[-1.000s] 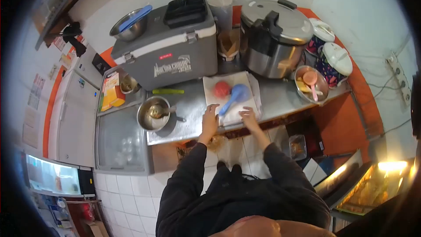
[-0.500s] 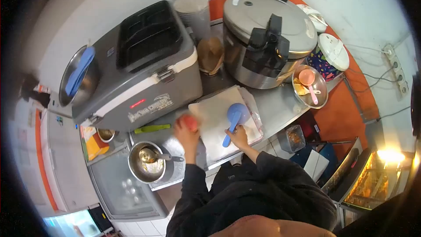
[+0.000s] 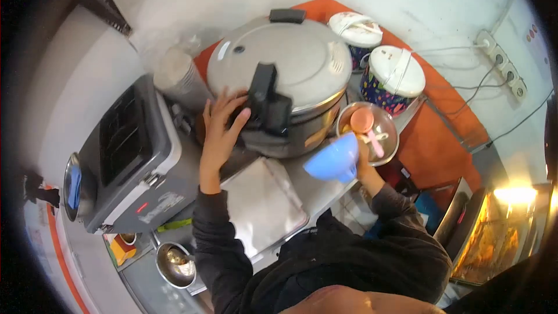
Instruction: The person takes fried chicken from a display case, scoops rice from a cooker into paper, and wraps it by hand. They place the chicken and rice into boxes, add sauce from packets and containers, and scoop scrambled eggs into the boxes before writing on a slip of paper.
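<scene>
My left hand reaches up to the front of the big rice cooker, fingers spread beside its black latch. It holds nothing that I can see. In my right hand is a blue plastic scoop, tilted and slightly blurred, its handle mostly hidden. The scoop is in front of a steel bowl that contains a pink-handled ladle and a pale utensil. Below my left hand lies a stack of wrapping paper on the counter.
A grey cool box stands at left, with stacked clear cups behind it. Two lidded patterned pots sit at right. A saucepan is at lower left. A lit display case and wired sockets are at right.
My left hand has let go of a blurred red object and moved up to the cooker. My right hand has lifted the blue scoop off the paper and moved right. The view has shifted right.
</scene>
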Demonstrator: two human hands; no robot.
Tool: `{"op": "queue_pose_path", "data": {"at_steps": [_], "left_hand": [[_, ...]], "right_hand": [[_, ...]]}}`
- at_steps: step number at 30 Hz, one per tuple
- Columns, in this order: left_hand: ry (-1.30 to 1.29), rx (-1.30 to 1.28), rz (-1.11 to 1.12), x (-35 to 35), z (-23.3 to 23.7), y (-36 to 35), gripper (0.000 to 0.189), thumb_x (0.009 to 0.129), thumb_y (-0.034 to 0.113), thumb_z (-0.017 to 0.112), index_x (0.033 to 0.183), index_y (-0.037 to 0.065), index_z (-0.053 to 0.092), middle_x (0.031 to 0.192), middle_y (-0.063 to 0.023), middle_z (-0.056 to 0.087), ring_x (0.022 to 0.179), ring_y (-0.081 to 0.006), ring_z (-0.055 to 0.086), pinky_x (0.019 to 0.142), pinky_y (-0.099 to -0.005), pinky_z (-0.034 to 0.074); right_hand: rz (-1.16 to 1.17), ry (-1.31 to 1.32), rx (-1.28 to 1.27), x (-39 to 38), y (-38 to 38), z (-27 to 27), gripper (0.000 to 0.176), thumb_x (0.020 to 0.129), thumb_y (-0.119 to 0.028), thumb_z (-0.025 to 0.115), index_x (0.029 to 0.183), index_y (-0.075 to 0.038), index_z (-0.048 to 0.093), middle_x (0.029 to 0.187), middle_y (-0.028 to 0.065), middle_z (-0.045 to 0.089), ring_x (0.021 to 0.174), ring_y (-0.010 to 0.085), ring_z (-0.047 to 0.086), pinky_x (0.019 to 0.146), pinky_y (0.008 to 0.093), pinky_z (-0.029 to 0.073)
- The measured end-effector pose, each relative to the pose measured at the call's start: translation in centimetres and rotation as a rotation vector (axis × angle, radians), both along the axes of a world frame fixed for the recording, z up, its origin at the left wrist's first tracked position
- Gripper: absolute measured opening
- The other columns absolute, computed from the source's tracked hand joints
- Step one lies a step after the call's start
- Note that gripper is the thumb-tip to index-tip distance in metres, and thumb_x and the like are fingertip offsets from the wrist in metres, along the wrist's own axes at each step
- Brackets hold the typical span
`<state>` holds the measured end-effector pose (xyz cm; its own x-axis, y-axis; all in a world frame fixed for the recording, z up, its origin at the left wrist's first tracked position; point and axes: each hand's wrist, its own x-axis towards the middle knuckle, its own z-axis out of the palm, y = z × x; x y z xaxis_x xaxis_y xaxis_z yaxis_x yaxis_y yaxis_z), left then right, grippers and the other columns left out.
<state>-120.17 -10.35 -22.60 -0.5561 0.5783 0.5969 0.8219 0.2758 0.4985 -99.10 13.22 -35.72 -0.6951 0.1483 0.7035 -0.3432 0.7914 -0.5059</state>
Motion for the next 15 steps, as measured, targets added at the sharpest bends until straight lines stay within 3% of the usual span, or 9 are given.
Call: {"op": "queue_pose_path", "data": {"at_steps": [1, 2, 3, 4, 6, 7, 8, 13, 15], "left_hand": [[-0.257, 0.003, -0.133, -0.9, -0.2, 0.8, 0.035, 0.088, 0.025, 0.053, 0.115, 0.004, 0.054, 0.123, -0.0102, 0.05, 0.119, -0.0237, 0.04, 0.109, -0.0395, 0.011], [-0.517, -0.002, -0.265, -1.4, -0.2, 1.5, 0.032, 0.088, 0.025, 0.053, 0.111, 0.002, 0.057, 0.115, -0.0092, 0.056, 0.111, -0.0212, 0.047, 0.109, -0.0388, 0.009], [-0.595, 0.023, -0.342, -1.2, 0.6, 1.7, 0.028, 0.087, 0.019, 0.054, 0.107, 0.0, 0.057, 0.102, -0.0054, 0.06, 0.096, -0.016, 0.053, 0.105, -0.0345, 0.021], [-0.591, 0.012, -0.328, -1.0, 0.7, 2.0, 0.028, 0.087, 0.019, 0.054, 0.107, 0.0, 0.057, 0.102, -0.0054, 0.06, 0.096, -0.016, 0.053, 0.105, -0.0345, 0.021], [-0.759, 0.153, -0.252, 0.1, 0.6, 1.9, 0.025, 0.088, 0.015, 0.054, 0.107, -0.001, 0.057, 0.1, -0.0046, 0.058, 0.094, -0.0123, 0.053, 0.094, -0.0283, 0.033], [-0.773, 0.177, -0.27, 0.3, 0.6, 2.0, 0.025, 0.089, 0.016, 0.053, 0.107, -0.002, 0.056, 0.1, -0.0042, 0.057, 0.095, -0.0108, 0.051, 0.084, -0.0238, 0.038], [-0.765, 0.191, -0.242, 0.6, 1.1, 2.2, 0.025, 0.089, 0.016, 0.053, 0.107, -0.002, 0.056, 0.1, -0.0042, 0.057, 0.095, -0.0108, 0.051, 0.084, -0.0238, 0.038], [-0.528, 0.216, 0.103, 2.0, 9.4, 5.0, 0.042, 0.091, 0.031, 0.051, 0.115, -0.003, 0.055, 0.109, -0.0061, 0.057, 0.105, -0.0126, 0.049, 0.093, -0.0259, 0.035], [-0.475, 0.239, 0.053, -0.8, 13.1, 6.7, 0.047, 0.091, 0.037, 0.049, 0.114, -0.003, 0.055, 0.115, -0.0096, 0.055, 0.108, -0.0155, 0.048, 0.097, -0.0283, 0.033]], "right_hand": [[-0.006, -0.011, -0.354, -1.7, 2.3, -0.7, 0.036, 0.065, -0.01, 0.065, 0.1, -0.002, 0.057, 0.079, 0.0158, 0.059, 0.071, 0.0321, 0.06, 0.062, 0.0351, 0.046], [0.14, -0.125, -0.406, -2.9, 4.3, 2.2, 0.041, 0.064, -0.005, 0.065, 0.104, -0.002, 0.057, 0.088, 0.0139, 0.06, 0.074, 0.03, 0.06, 0.062, 0.0353, 0.047], [0.053, 0.019, 0.146, -2.9, 5.5, 7.1, 0.048, 0.062, -0.002, 0.067, 0.108, -0.006, 0.057, 0.101, 0.0112, 0.058, 0.077, 0.0261, 0.061, 0.062, 0.0329, 0.048], [0.063, 0.027, 0.133, -3.2, 6.1, 9.3, 0.048, 0.062, -0.002, 0.067, 0.108, -0.006, 0.057, 0.101, 0.0112, 0.058, 0.077, 0.0261, 0.061, 0.062, 0.0329, 0.048], [0.078, -0.115, 0.299, -4.0, 7.2, 11.4, 0.051, 0.062, -0.002, 0.067, 0.111, -0.011, 0.057, 0.11, 0.008, 0.056, 0.075, 0.0225, 0.062, 0.062, 0.0302, 0.049], [0.122, -0.063, 0.343, -4.9, 8.2, 10.3, 0.051, 0.065, -0.009, 0.067, 0.114, -0.018, 0.058, 0.111, 0.0043, 0.057, 0.068, 0.018, 0.06, 0.057, 0.028, 0.048], [0.152, -0.054, 0.348, -5.2, 8.6, 10.6, 0.051, 0.065, -0.009, 0.067, 0.114, -0.018, 0.058, 0.111, 0.0043, 0.057, 0.068, 0.018, 0.06, 0.057, 0.028, 0.048], [-0.01, 0.231, 0.594, -6.7, 9.6, 14.9, 0.047, 0.071, -0.018, 0.058, 0.117, -0.021, 0.059, 0.111, -0.0003, 0.059, 0.053, 0.0112, 0.051, 0.048, 0.0228, 0.041], [-0.124, 0.337, 0.615, -7.6, 10.0, 18.0, 0.043, 0.073, -0.015, 0.053, 0.115, -0.021, 0.061, 0.108, -0.0004, 0.062, 0.049, 0.0114, 0.049, 0.048, 0.0223, 0.041]]}}
